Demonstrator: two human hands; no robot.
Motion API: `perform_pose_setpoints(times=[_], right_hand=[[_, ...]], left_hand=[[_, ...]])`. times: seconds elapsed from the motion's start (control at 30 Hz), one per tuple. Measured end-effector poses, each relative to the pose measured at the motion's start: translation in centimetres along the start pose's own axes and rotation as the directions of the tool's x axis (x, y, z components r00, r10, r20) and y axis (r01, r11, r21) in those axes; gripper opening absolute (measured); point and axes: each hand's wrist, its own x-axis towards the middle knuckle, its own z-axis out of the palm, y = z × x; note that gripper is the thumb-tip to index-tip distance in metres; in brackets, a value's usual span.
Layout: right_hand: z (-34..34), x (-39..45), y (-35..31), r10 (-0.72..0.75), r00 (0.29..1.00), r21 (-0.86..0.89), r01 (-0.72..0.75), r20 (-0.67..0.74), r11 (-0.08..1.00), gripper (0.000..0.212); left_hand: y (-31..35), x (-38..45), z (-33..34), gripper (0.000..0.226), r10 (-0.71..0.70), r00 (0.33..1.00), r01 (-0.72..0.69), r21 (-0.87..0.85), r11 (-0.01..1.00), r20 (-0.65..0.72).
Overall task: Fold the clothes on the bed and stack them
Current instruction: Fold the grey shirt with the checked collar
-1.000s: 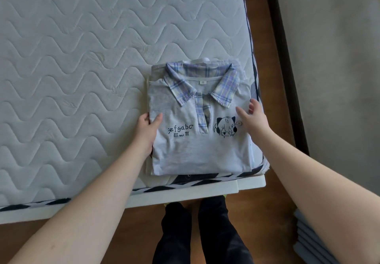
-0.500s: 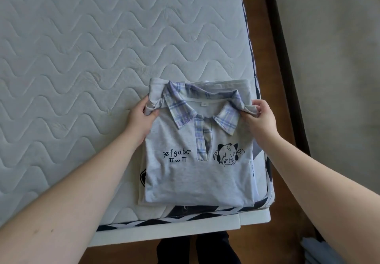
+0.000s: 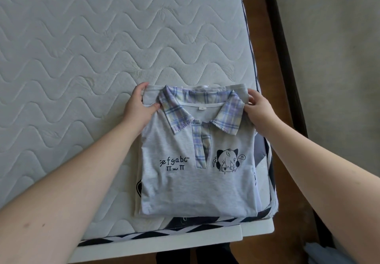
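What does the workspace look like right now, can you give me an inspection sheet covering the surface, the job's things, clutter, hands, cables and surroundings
Surface: quilted mattress on a white bed frame, with a dark-and-white patterned edge.
Job's things: folded grey shirt with a plaid collar, lying face up at the mattress's near right corner, on top of other folded clothes whose edges show at its left and right sides.
Clutter: nothing seen.
Hands: left hand grips the shirt's top left corner; right hand grips its top right corner.
Cables: nothing seen.
Surroundings: wooden floor right of the bed, then a pale wall; dark trouser legs below the frame.
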Motion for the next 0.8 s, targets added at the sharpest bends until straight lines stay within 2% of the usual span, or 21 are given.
perform_pose_setpoints(times=[0.1, 0.17, 0.2, 0.27, 0.33, 0.4, 0.47, 0.53, 0.6, 0.67, 0.8], right_hand=[[-1.1, 0.0, 0.5, 0.151, 0.988, 0.066, -0.149, -0.018, 0.987, 0.039], [-1.4, -0.5, 0.8, 0.195, 0.98, -0.014, -0.196, -0.044, 0.981, 0.039], [-1.4, -0.9, 0.9, 0.167, 0.984, -0.109, -0.173, -0.062, 0.979, 0.047], [-1.2, -1.6, 1.2, 0.018, 0.988, -0.307, -0.065, -0.156, 0.95, 0.056], [-0.8, -1.9, 1.1, -0.122, 0.976, -0.405, 0.039, -0.183, 0.913, 0.051], [-0.2, -1.7, 0.7, -0.168, 0.979, -0.513, 0.086, -0.114, 0.854, 0.049], [0.3, -1.4, 0.1, -0.126, 0.991, -0.612, 0.067, -0.053, 0.788, 0.053], [0.7, -1.4, -0.6, -0.1, 0.995, -0.685, 0.058, -0.022, 0.726, 0.048], [1.0, -1.6, -1.1, -0.131, 0.991, -0.686, 0.092, -0.004, 0.722, 0.037], [1.1, -2.0, -1.0, -0.221, 0.975, -0.588, 0.182, 0.006, 0.788, 0.029], [0.8, -2.5, -1.5, -0.347, 0.937, -0.441, 0.301, -0.027, 0.845, 0.019]], left_hand=[[-0.7, -0.6, 0.5, 0.067, -0.076, 0.997, 0.077, 0.039, 0.996, -0.032], [-0.9, -1.0, 0.7, 0.06, -0.068, 0.995, 0.072, 0.051, 0.996, -0.076], [-0.9, -1.2, 0.8, 0.056, -0.065, 0.993, 0.07, 0.05, 0.996, -0.102], [-0.8, -1.7, 0.9, 0.05, -0.056, 0.989, 0.065, 0.06, 0.996, -0.138], [-0.9, -1.7, 0.7, 0.047, 0.012, 0.99, 0.025, 0.257, 0.966, -0.143], [-0.7, -1.5, 0.5, 0.047, 0.094, 0.991, -0.027, 0.531, 0.847, -0.098], [0.1, -1.2, 0.4, 0.052, 0.11, 0.993, -0.065, 0.622, 0.78, -0.034], [1.0, -0.8, 0.5, 0.049, 0.095, 0.992, -0.123, 0.663, 0.739, 0.077], [1.7, -0.7, 0.5, 0.038, 0.128, 0.968, -0.238, 0.617, 0.75, 0.217], [2.1, -1.0, 0.3, 0.023, 0.206, 0.935, -0.329, 0.485, 0.81, 0.288], [2.2, -1.4, -0.3, 0.016, 0.288, 0.945, -0.324, 0.358, 0.876, 0.151]])
